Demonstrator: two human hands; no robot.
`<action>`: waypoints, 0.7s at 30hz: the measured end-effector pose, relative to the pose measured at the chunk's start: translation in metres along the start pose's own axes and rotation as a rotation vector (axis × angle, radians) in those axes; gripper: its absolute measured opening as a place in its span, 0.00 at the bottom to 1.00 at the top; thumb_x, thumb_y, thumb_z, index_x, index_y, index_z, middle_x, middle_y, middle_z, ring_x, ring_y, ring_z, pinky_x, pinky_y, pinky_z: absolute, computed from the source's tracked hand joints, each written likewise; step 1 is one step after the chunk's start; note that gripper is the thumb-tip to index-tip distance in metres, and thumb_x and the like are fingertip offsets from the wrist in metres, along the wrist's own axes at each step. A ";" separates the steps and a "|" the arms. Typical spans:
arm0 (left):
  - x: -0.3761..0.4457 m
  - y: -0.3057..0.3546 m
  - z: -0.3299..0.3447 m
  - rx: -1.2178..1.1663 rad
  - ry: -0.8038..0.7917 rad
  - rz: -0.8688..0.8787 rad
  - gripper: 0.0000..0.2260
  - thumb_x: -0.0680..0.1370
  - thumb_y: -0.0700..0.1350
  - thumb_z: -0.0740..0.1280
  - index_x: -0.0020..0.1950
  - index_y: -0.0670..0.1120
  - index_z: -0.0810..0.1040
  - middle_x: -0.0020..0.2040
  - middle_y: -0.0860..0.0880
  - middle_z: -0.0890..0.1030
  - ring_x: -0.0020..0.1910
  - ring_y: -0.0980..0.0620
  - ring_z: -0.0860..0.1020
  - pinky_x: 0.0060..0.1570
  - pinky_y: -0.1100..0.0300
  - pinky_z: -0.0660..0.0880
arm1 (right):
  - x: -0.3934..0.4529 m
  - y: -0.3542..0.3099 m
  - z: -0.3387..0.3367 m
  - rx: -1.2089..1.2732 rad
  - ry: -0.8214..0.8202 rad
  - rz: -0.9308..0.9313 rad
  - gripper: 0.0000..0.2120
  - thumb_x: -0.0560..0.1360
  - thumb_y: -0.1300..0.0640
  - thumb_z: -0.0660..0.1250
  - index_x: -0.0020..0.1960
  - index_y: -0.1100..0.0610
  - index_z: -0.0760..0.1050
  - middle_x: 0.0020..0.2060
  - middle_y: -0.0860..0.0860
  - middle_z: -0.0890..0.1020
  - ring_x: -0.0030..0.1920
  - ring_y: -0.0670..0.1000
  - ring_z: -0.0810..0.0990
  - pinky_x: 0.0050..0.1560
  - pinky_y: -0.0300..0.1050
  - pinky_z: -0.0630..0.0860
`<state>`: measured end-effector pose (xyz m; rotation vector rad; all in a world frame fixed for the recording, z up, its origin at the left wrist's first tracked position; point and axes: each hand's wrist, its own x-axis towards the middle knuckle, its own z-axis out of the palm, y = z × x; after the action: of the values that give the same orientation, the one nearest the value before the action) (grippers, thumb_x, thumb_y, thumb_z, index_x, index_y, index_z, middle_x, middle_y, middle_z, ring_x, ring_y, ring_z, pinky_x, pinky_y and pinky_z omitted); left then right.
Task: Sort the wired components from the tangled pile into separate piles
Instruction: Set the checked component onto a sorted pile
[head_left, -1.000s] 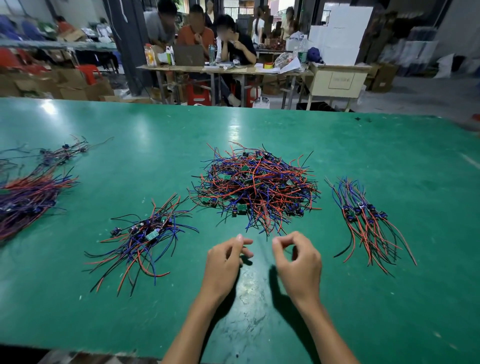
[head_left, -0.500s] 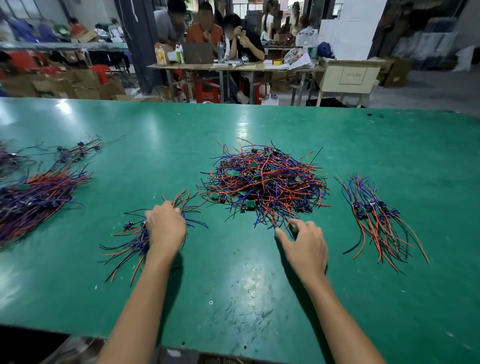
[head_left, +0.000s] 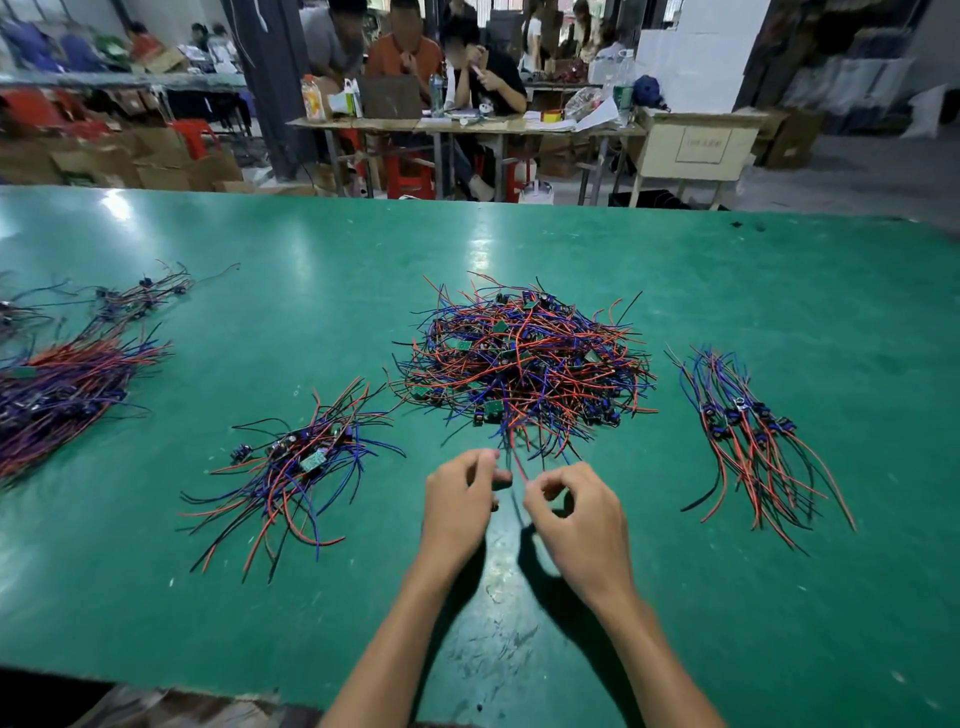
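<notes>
Three sorted piles (head_left: 291, 467) already lie around the tangled pile (head_left: 524, 364) on the green table (head_left: 779, 597), yet this middle heap is large, so much sorting remains. The left hand (head_left: 457, 506) and the right hand (head_left: 576, 512) each pinch thin wires (head_left: 515, 462) trailing from its near edge.

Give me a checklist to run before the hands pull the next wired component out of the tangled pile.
1. Right hand pinching a red wire: ok.
2. Left hand gripping a wire: cannot tell, its fingers are curled beside the wires.
3. Wire free of the tangled pile: not ok, it runs into the heap.
4. Sorted pile on the right apart from the heap: ok.
5. Sorted pile on the left apart from the heap: cannot tell, wire tips nearly meet.
</notes>
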<state>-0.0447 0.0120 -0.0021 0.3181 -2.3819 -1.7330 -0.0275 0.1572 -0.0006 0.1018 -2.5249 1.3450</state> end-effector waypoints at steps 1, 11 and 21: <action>0.002 0.004 0.002 -0.061 -0.046 -0.043 0.14 0.83 0.49 0.63 0.41 0.49 0.83 0.38 0.50 0.86 0.29 0.53 0.81 0.36 0.57 0.80 | -0.008 -0.001 0.000 0.027 -0.022 -0.062 0.07 0.71 0.44 0.67 0.36 0.44 0.75 0.38 0.42 0.79 0.40 0.43 0.79 0.43 0.40 0.74; -0.019 0.018 -0.015 -0.504 -0.343 -0.316 0.07 0.81 0.37 0.66 0.55 0.37 0.82 0.44 0.39 0.86 0.28 0.54 0.77 0.31 0.65 0.76 | 0.001 0.009 0.000 0.014 -0.031 0.139 0.24 0.80 0.39 0.54 0.36 0.46 0.81 0.33 0.40 0.80 0.49 0.53 0.78 0.56 0.52 0.71; -0.021 0.017 -0.026 -0.202 -0.382 -0.157 0.08 0.82 0.39 0.66 0.55 0.42 0.85 0.42 0.46 0.84 0.27 0.60 0.71 0.29 0.69 0.67 | 0.017 0.005 -0.015 0.679 -0.122 0.291 0.06 0.80 0.57 0.69 0.51 0.56 0.85 0.49 0.48 0.88 0.47 0.39 0.82 0.50 0.30 0.75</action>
<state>-0.0184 -0.0010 0.0219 0.1590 -2.4505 -2.2643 -0.0416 0.1735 0.0081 -0.0546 -2.1110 2.3266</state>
